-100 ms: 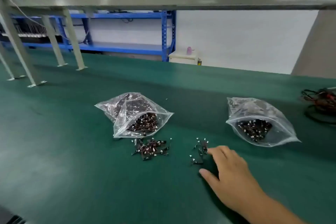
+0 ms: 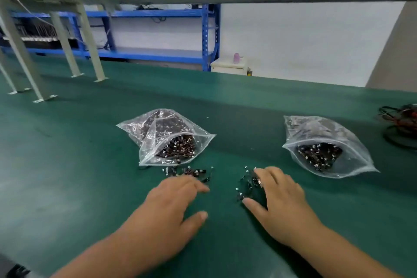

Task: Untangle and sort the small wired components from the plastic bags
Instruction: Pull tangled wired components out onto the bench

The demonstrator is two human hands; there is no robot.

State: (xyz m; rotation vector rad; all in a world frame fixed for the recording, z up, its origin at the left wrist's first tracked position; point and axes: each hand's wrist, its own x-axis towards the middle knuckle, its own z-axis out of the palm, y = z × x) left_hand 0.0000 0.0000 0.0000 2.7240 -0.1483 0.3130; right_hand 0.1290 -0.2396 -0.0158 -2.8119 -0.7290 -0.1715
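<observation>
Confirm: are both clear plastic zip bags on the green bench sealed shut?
No, the left clear plastic bag and the right clear plastic bag both gape open, showing dark wired components inside.

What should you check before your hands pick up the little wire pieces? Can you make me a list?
1. Left bag and right bag both open toward the person: ok.
2. Left pile and right pile lie apart on the green table: ok.
3. Right hand rests its fingers on the right pile: ok.
4. Left hand touches the left pile: cannot tell, blurred.
5. Pieces untangled: cannot tell, too small.
</observation>
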